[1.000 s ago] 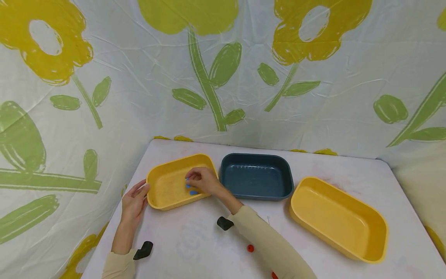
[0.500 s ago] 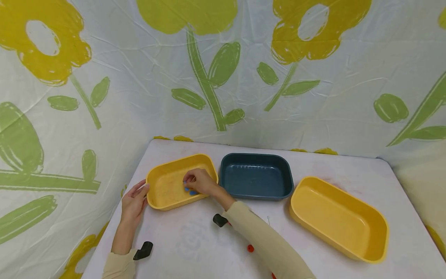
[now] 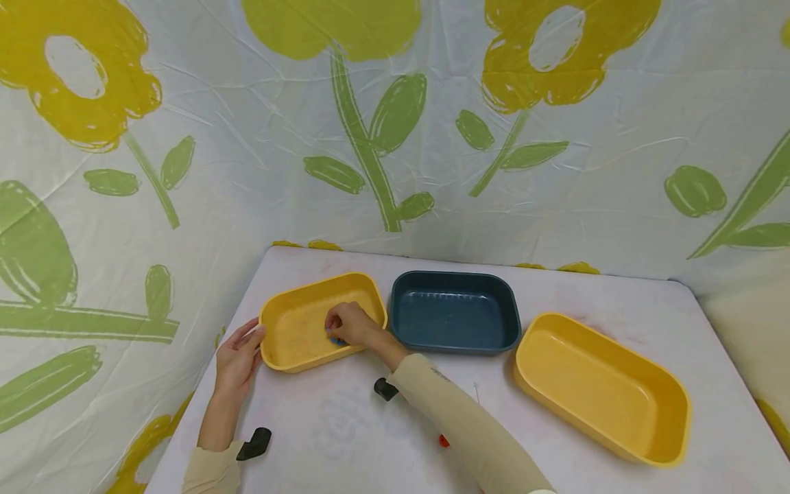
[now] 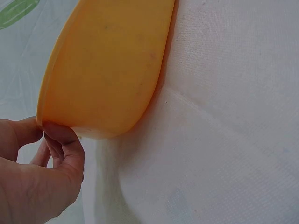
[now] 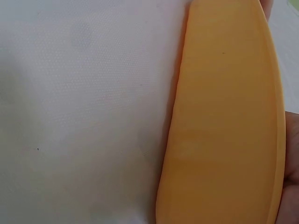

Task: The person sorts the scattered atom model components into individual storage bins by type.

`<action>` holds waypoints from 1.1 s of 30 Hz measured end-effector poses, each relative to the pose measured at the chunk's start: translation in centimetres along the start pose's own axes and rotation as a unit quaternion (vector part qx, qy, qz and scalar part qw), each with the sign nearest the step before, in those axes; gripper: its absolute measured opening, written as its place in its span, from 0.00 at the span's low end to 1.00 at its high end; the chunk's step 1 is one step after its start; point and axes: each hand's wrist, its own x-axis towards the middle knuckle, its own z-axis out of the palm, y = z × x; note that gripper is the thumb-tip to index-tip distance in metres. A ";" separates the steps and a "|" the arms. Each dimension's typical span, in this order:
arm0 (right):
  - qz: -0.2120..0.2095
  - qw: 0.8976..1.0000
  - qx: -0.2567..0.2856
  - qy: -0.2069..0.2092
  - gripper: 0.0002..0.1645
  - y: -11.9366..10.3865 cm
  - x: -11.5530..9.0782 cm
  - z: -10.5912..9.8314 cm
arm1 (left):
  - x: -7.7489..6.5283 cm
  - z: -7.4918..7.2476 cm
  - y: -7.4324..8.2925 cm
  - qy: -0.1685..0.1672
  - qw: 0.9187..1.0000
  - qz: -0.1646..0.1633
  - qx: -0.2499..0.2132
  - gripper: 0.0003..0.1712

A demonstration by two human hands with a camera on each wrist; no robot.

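Note:
On the left of the table, in the head view, lies a yellow plastic bin (image 3: 290, 336). My left hand (image 3: 236, 360) grips its left end, thumb and fingers pinching the rim; the left wrist view shows this hold on the bin's wall (image 4: 107, 70). My right hand (image 3: 353, 324) reaches down inside the bin near its right end, fingers curled. It pinches a small blue piece (image 3: 329, 333), mostly hidden by the fingers. More blue (image 3: 337, 342) shows right below the fingertips. In the right wrist view the bin's wall (image 5: 224, 116) hides most of the right hand (image 5: 292, 149).
A dark blue bin (image 3: 453, 312) stands right beside the yellow one. Farther right, a second yellow bin (image 3: 601, 391) lies at an angle. A small red round piece (image 3: 444, 440) peeks out beside the right sleeve (image 3: 463, 418), near a thin pale stick (image 3: 476, 392).
My right hand has lowered slightly within the yellow bin, bringing the blue piece down toward the other blue. The right sleeve has shifted left. The left hand keeps its hold on the rim.

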 end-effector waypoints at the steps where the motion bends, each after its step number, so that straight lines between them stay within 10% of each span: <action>1: 0.002 1.000 0.000 -0.002 0.03 0.0 0.0 0.1 | 0.0 0.0 0.0 -0.001 1.000 0.002 0.001 0.28; 33: 0.008 0.999 0.011 0.045 0.04 -1.1 -2.7 -2.1 | -0.2 0.0 0.0 0.007 1.000 0.007 0.001 0.28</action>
